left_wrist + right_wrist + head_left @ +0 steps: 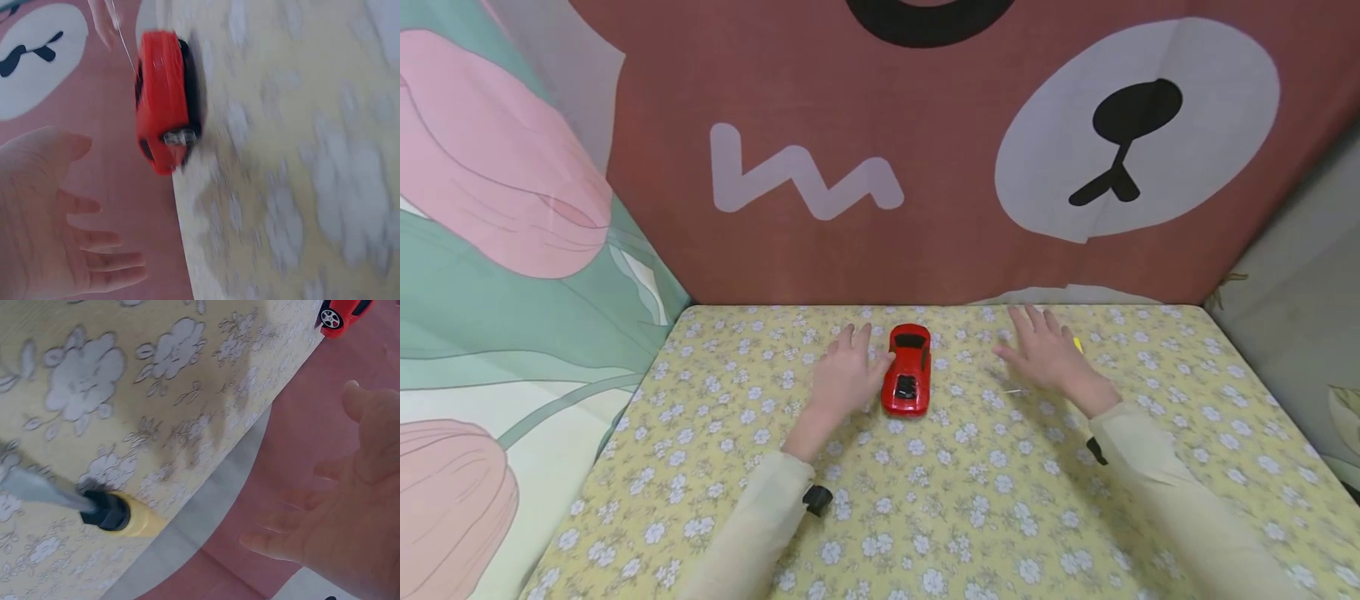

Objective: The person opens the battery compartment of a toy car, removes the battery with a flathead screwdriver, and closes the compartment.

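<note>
A red toy car (907, 371) with dark windows stands on the flowered tabletop. My left hand (844, 375) is just left of the car, its fingers spread. In the head view its thumb reaches the car's side; whether they touch I cannot tell. The left wrist view has the car (164, 103) apart from the hand (56, 219). To the right, my right hand (1045, 350) hovers with fingers extended and holds nothing. Beneath it lies a screwdriver (134, 515) with a yellow handle, black collar and metal shaft; the hand partly hides it in the head view.
A yellow cloth with white flowers covers the table (925, 508). Behind it rises a reddish-brown curtain (940, 250) with a cartoon face. A pink-and-green printed curtain (550, 333) hangs on the left, and a greyish one (1300, 317) on the right.
</note>
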Demonstrator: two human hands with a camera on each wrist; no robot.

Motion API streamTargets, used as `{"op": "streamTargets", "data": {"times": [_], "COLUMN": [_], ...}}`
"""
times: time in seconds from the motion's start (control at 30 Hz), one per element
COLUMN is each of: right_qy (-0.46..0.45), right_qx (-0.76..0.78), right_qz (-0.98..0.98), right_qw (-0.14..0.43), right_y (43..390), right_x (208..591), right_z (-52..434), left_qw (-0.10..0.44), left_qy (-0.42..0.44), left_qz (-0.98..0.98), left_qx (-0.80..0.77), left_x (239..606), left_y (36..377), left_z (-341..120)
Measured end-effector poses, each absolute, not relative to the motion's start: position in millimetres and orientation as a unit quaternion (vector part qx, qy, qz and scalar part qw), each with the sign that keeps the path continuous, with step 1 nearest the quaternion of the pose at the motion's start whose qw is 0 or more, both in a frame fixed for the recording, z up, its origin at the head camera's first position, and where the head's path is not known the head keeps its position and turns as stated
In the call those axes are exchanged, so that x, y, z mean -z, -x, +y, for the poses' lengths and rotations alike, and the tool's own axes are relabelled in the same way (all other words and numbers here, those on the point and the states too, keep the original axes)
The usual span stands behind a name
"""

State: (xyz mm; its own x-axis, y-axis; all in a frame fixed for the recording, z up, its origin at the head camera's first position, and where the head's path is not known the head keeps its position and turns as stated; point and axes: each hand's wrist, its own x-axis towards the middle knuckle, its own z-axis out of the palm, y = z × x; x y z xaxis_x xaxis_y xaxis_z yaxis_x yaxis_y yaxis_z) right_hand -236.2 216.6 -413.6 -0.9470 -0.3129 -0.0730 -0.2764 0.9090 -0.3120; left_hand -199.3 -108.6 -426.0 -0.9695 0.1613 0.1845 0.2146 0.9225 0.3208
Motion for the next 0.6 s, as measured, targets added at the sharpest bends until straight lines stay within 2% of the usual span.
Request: {"op": "streamTargets", "data": {"times": [0.23,0.47,0.6], "right_qy": [0.198,0.227,0.257], "right_qx": [0.158,0.156,0.157], "right_qz": [0.967,0.96,0.953], "right_qw": [0.031,0.042,0.038], "right_y": [242.4,250.1,255.9], "right_x": [414.1,416.0,418.2], "right_z": [204.7,191.6,181.2], "left_qw": [0.055,-0.014,-0.028], "left_qy": [0.114,0.089,0.08], "left_qz": [-0.974,-0.977,-0.983], "left_qx": [0.19,0.192,0.165], "left_x": [422.0,425.7,429.2], "left_y": [183.2,168.6,164.6], "left_z": [-80.7,-62.5,-54.3]}}
